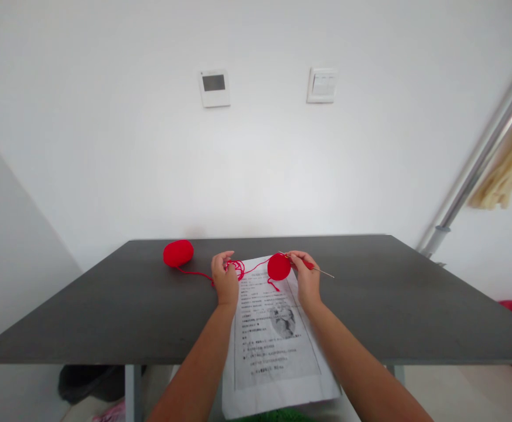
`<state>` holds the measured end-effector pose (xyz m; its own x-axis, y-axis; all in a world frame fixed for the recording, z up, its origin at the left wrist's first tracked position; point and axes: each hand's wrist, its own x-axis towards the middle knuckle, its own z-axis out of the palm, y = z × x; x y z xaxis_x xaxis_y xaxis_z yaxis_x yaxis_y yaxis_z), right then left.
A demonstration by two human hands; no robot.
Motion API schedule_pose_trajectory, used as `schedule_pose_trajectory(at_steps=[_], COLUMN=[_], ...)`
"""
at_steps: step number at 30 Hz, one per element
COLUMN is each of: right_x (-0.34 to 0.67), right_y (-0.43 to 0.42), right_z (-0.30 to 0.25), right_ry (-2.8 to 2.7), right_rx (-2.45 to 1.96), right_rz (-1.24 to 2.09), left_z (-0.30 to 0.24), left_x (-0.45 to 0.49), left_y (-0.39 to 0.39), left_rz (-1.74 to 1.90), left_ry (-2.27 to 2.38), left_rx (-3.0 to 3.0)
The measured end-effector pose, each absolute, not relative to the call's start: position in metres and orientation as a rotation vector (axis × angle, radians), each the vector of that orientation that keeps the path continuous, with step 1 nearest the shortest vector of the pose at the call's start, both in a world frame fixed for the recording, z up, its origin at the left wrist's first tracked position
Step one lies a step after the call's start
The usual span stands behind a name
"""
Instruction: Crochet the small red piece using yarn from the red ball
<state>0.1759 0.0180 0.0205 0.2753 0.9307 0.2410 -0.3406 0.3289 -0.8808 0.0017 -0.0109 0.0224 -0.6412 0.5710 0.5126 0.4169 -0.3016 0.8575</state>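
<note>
My left hand (225, 282) is closed around loose loops of red yarn (239, 268), above the left edge of a printed sheet. A strand runs from there to a round red crocheted piece (279, 267), whose short tail hangs below it. My right hand (305, 275) grips a crochet hook (309, 265) with a red handle and touches the right edge of the round piece. One metal end of the hook sticks out to the right. A ball of red yarn (178, 253) lies at the back left, joined by a strand to my left hand.
The printed paper (277, 384) lies under both hands on a dark grey table (370, 310) and hangs over its front edge. On the white wall are a thermostat (214, 88) and a switch plate (322, 85). A metal pipe (471, 170) slants at the right.
</note>
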Motion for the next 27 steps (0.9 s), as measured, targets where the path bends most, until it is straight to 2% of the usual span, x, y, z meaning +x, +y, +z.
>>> schedule_pose_trajectory(at_steps=[3, 6, 10, 12, 17, 23, 27], right_x=[0.176, 0.175, 0.175, 0.174, 0.174, 0.173, 0.17], right_y=[0.02, 0.019, 0.017, 0.015, 0.01, 0.007, 0.001], right_z=[0.019, 0.019, 0.021, 0.023, 0.027, 0.03, 0.036], right_ry=[-0.883, -0.904, -0.916, -0.938, -1.027, -1.189, -1.301], right_rx=[-0.805, -0.783, -0.778, -0.78, -0.796, -0.779, -0.738], right_rz=[1.006, 1.008, 1.026, 1.023, 1.002, 1.101, 1.17], left_z=[0.016, 0.013, 0.017, 0.019, 0.016, 0.017, 0.021], left_x=[0.009, 0.016, 0.014, 0.01, 0.005, 0.013, 0.02], left_y=[-0.006, -0.005, -0.008, -0.009, -0.011, -0.01, -0.009], left_rz=[1.681, 1.258, 1.464, 1.548, 1.497, 1.864, 1.828], left_ry=[1.572, 1.655, 2.138, 2.229, 1.911, 1.552, 1.22], left_rx=[1.254, 1.345, 1.525, 1.515, 1.55, 1.444, 1.259])
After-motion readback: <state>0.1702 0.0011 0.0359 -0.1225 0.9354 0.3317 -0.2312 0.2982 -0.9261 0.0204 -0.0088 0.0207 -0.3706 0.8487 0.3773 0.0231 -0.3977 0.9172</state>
